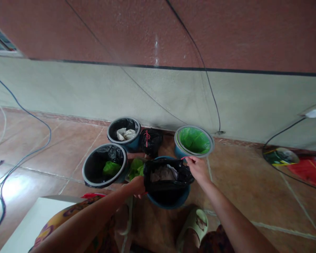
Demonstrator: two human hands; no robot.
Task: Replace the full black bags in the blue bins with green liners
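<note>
A black garbage bag [160, 184] hangs spread between my two hands, its mouth facing up over a blue bin [170, 204]. Brownish crumpled waste [162, 174] and something whitish show inside the bag. My left hand [138, 186] is closed on the bag's left edge, where a bit of red shows. At the opposite side, my right hand [198, 168] pinches the bag's red drawstring [183, 158]. How far the bag reaches down into the bin is hidden.
Two black-lined bins [123, 119] [85, 172] stand left, and a bin with a green liner [195, 140] right. A tied black bag [151, 142] sits by the wall, a green bag [136, 168] nearer. Cables [48, 130] run over the tiled floor; red fabric [309, 172] lies far right.
</note>
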